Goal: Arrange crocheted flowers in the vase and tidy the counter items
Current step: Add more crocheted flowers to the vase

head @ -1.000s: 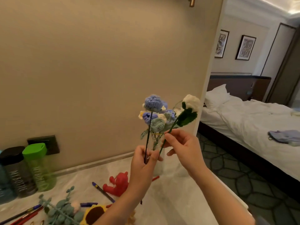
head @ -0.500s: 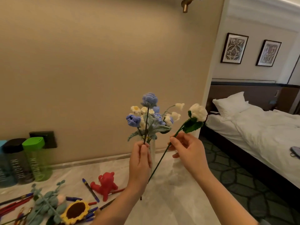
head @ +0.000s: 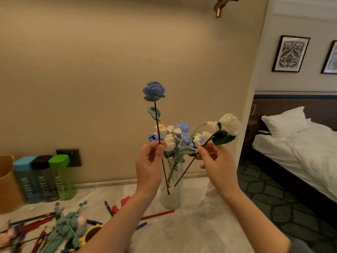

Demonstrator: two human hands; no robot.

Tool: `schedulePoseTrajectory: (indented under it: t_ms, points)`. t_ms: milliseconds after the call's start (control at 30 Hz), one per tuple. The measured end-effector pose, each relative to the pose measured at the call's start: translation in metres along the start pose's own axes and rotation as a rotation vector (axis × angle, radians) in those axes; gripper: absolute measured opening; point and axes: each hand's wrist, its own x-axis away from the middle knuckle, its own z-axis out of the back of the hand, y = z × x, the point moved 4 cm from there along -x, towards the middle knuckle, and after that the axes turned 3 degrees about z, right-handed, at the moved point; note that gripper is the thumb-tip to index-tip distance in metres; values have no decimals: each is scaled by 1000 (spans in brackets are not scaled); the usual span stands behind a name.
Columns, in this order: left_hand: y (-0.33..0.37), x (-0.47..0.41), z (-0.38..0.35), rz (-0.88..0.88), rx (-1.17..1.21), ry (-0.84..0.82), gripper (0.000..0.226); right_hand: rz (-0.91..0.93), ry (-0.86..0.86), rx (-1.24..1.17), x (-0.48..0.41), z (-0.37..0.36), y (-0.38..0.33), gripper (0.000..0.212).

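My left hand (head: 148, 165) pinches the dark stem of a blue crocheted rose (head: 153, 91), held upright with its bloom high above the bouquet. My right hand (head: 218, 164) pinches the green stem of a white crocheted rose (head: 229, 124), tilted to the right. Between and behind both hands stands a clear glass vase (head: 170, 196) on the marble counter (head: 191, 230), holding a bunch of blue and white crocheted flowers (head: 176, 138). Both stem ends hang in front of the vase, outside it.
Three bottles, blue (head: 24, 178), black (head: 43, 177) and green (head: 61, 176), stand by the wall at left beside a tan container (head: 7, 183). Pens, a eucalyptus sprig (head: 68, 223), a sunflower and a red toy (head: 121, 203) litter the counter's left. The counter's edge drops off at right.
My left hand has lifted the blue rose well above the bouquet. My right hand has drawn the white rose slightly right. The view has shifted, showing more of the vase.
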Motion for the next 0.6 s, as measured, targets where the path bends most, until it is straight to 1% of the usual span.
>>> schedulePoseTrajectory:
  t_ms: [133, 333, 467, 600]
  points:
    - [1, -14, 0, -130, -47, 1, 9, 45, 59, 5, -11, 2, -8, 6]
    - [0, -34, -8, -313, -101, -31, 8, 150, 157, 1, -31, 3, -17, 9]
    - [-10, -42, -8, -336, -122, -53, 9, 193, 169, 49, -36, -8, -19, 7]
    - [-20, -49, -5, -338, -138, -56, 10, 220, 173, 24, -40, -18, -18, 4]
